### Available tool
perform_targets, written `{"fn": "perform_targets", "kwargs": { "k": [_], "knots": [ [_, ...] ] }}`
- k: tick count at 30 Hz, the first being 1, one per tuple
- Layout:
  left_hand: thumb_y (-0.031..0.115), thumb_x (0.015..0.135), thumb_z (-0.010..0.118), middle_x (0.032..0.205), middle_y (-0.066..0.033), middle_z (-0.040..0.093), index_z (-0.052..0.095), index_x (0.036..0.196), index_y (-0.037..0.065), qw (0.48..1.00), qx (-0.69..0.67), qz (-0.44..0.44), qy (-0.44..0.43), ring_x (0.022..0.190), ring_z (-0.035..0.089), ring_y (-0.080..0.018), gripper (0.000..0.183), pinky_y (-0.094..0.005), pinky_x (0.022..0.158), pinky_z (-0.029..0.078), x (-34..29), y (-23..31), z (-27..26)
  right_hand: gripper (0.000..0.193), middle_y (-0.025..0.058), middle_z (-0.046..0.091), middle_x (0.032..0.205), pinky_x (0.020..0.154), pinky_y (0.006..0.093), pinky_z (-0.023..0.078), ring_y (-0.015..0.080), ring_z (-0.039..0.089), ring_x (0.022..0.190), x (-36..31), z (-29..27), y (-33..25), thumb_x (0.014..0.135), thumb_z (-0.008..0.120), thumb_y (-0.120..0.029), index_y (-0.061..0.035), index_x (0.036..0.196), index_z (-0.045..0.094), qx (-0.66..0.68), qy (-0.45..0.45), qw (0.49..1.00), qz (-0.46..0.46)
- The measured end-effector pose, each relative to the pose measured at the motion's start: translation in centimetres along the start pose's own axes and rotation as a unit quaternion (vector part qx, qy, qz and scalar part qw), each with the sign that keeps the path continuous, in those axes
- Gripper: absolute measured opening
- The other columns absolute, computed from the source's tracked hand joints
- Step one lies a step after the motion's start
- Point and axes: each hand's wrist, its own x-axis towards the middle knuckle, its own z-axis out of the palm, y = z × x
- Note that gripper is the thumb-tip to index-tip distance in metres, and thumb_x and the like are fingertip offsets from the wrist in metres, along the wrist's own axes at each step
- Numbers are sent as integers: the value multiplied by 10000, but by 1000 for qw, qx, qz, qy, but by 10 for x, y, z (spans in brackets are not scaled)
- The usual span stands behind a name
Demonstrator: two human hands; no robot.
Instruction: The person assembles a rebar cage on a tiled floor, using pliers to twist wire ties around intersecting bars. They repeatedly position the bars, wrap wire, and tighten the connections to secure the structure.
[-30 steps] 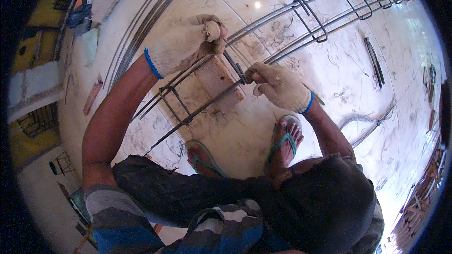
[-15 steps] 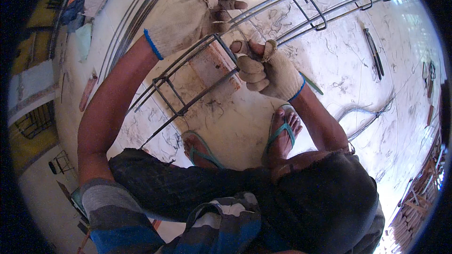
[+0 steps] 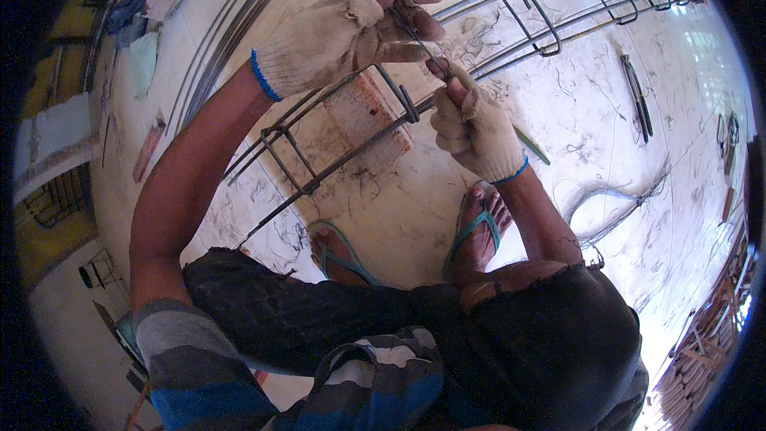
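Note:
My left hand (image 3: 355, 36), in a cream fingerless glove with a blue cuff, pinches a thin dark wire (image 3: 418, 40) above a rebar cage (image 3: 347, 160). The wire slants down to my right hand (image 3: 479, 124), gloved alike, where thumb and forefinger are closed on its other end. Both hands are over the cage's middle, close to a stirrup (image 3: 396, 93) that crosses the long bars. Part of the cage is hidden behind the left hand and the right fingers. Under the bars lies a reddish, dusty block (image 3: 363, 116).
Long loose bars (image 3: 231, 40) lie at the left. On the floor to the right are a long-handled dark tool (image 3: 636, 98), a bundle of thin wire (image 3: 610, 191) and a green strip (image 3: 532, 146). Wire scraps are scattered about. My sandalled feet (image 3: 483, 223) stand just this side of the cage.
My left hand has moved right and its fingers have closed on the wire. My right hand has shifted right, away from the stirrup, and the wire now spans between both hands.

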Motion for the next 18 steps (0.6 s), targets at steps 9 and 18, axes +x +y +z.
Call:
{"fn": "perform_targets", "kwargs": {
  "k": [9,18],
  "knots": [
    [492,1092,538,684,82,439,695,1211,-2,985,153,-50,64,723,605,-91,532,-305,790,597,-3,13,41,451,-49,429,778,527,215,296,54,389,646,-18,30,8,1059,627,-290,-38,1425,555,-136,-105,981,88],
    [378,1138,475,750,66,469,723,1225,24,966,229,-93,77,703,440,-57,441,-244,625,410,-7,8,37,395,151,759,992,740,341,590,225,742,812,-22,31,1,894,606,41,-25,1273,698,-553,35,818,-155]
  ]
}}
